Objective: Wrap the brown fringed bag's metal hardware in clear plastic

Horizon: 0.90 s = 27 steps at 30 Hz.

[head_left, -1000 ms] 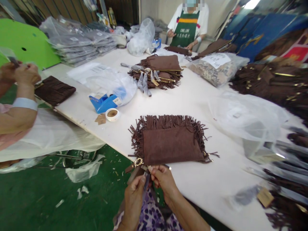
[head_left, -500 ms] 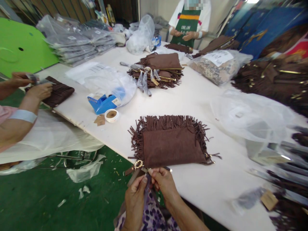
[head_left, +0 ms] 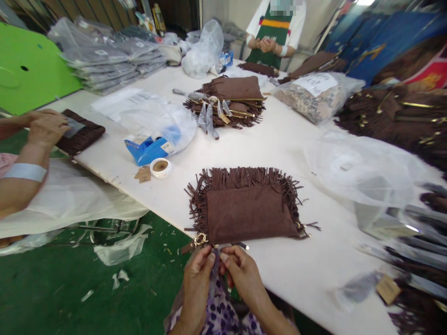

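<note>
A brown fringed bag (head_left: 249, 211) lies flat at the table's near edge, fringe pointing away from me. Gold ring hardware (head_left: 200, 239) hangs at its near left corner. Just below that edge, my left hand (head_left: 196, 284) pinches a narrow strap (head_left: 214, 272) that looks wrapped in greyish film and hangs toward my lap. My right hand (head_left: 244, 274) is closed at the top of the same strap, fingertips close to the left thumb. What exactly lies between the fingertips is too small to make out. A dark pen-like stick (head_left: 240, 245) lies just beyond my right hand.
White tape roll (head_left: 160, 167), cardboard tags (head_left: 143, 174) and a blue box (head_left: 148, 151) lie left of the bag. Stacked fringed bags (head_left: 230, 102) sit farther back. Plastic film (head_left: 359, 163) covers the right side. A co-worker's hands (head_left: 49, 125) work at left; another person (head_left: 272, 37) stands behind.
My right hand has shifted slightly at the strap's top, and both hands' fingertips now meet closer under the bag's edge. The left co-worker's hands have come together over their brown piece.
</note>
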Available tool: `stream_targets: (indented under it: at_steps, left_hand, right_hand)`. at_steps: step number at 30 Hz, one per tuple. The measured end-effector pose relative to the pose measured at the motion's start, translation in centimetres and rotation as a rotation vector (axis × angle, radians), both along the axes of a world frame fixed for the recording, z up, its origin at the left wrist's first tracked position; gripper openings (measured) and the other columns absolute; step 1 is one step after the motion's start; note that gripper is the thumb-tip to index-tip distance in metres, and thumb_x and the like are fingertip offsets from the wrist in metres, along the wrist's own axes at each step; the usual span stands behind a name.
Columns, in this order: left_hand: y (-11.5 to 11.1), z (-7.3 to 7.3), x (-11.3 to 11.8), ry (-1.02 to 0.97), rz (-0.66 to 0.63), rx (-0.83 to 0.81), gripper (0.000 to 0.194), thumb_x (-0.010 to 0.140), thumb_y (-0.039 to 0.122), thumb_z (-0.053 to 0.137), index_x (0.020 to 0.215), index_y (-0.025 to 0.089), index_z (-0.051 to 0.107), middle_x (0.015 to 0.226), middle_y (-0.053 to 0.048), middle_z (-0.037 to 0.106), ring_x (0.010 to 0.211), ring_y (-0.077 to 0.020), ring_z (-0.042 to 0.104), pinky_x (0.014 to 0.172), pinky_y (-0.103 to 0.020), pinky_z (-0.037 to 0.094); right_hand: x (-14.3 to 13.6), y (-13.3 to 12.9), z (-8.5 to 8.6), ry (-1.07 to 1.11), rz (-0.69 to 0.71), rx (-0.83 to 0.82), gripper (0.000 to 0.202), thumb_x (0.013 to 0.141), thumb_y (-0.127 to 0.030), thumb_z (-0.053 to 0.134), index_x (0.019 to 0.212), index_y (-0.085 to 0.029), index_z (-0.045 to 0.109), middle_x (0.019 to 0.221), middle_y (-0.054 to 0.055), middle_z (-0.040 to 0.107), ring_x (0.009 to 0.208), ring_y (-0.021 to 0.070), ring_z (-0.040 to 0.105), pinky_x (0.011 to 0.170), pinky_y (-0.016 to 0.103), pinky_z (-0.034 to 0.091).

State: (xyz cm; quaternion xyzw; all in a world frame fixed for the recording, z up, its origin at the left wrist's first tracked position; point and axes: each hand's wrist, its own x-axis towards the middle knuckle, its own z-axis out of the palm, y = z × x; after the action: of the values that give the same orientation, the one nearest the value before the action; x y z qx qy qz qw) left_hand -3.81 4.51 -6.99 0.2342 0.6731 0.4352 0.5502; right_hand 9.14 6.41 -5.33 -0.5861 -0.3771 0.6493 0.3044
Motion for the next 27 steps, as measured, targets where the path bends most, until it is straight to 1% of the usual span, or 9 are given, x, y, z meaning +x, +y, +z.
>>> stream_targets:
  at_steps: [2,4,9,14,19,24,27]
  left_hand:
    - [0.1,0.0,0.0,-0.038,0.0,0.009,0.047,0.075,0.046,0.071,0.111,0.017,0.066,0.109,-0.011,0.07,0.102,-0.0278,0.064,0.095,-0.038,0.046]
    - [0.2,0.2,0.1,-0.085,-0.004,0.022,0.046,0.076,0.045,0.07,0.111,0.017,0.065,0.108,-0.01,0.071,0.1,-0.0266,0.065,0.092,-0.036,0.047]
    - [0.8,1.0,0.1,-0.129,-0.029,0.024,0.038,0.08,0.044,0.067,0.106,0.017,0.065,0.106,-0.008,0.071,0.097,-0.0235,0.065,0.087,-0.03,0.049]
    - [1.1,1.0,-0.2,-0.137,-0.061,0.018,0.04,0.081,0.047,0.064,0.106,0.016,0.064,0.102,-0.009,0.071,0.095,-0.0242,0.065,0.084,-0.031,0.049]
    - [0.9,1.2,-0.4,-0.087,-0.055,-0.013,0.046,0.081,0.055,0.06,0.106,0.017,0.066,0.096,-0.007,0.072,0.096,-0.0258,0.064,0.084,-0.032,0.05]
    - [0.8,1.6,-0.6,-0.07,-0.052,0.023,0.051,0.08,0.058,0.06,0.11,0.018,0.066,0.096,-0.008,0.072,0.1,-0.0274,0.063,0.09,-0.036,0.049]
    - [0.8,1.6,-0.8,-0.05,-0.064,0.014,0.054,0.076,0.062,0.061,0.106,0.017,0.068,0.093,-0.009,0.072,0.097,-0.029,0.064,0.087,-0.037,0.05]
  right_hand:
    - [0.0,0.0,-0.1,-0.029,0.024,-0.013,0.025,0.087,-0.043,0.053,0.089,-0.019,0.059,0.058,-0.003,0.061,0.035,0.0082,0.041,0.037,0.02,0.029]
    - [-0.2,0.1,-0.1,-0.069,0.032,-0.003,0.023,0.086,-0.042,0.053,0.085,-0.02,0.06,0.055,-0.003,0.059,0.035,0.009,0.04,0.037,0.021,0.029]
    - [-0.5,0.6,0.3,-0.179,0.038,0.085,0.021,0.086,-0.037,0.052,0.075,-0.021,0.06,0.054,-0.002,0.06,0.042,0.0118,0.047,0.045,0.023,0.034]
    - [-0.7,0.9,1.0,-0.309,0.093,0.17,0.017,0.086,-0.028,0.05,0.071,-0.022,0.056,0.056,-0.002,0.06,0.051,0.0146,0.054,0.053,0.025,0.037]
    - [-0.8,0.8,0.9,-0.399,0.11,0.207,0.015,0.086,-0.024,0.047,0.074,-0.023,0.055,0.059,-0.002,0.059,0.055,0.0162,0.056,0.056,0.026,0.037]
    - [-0.8,0.7,0.8,-0.43,0.123,0.237,0.014,0.089,-0.028,0.046,0.081,-0.023,0.056,0.064,-0.002,0.06,0.058,0.0167,0.057,0.058,0.026,0.038]
    - [-0.8,0.6,0.8,-0.459,0.13,0.264,0.015,0.091,-0.029,0.045,0.084,-0.022,0.057,0.069,0.0,0.063,0.064,0.0179,0.059,0.06,0.027,0.039]
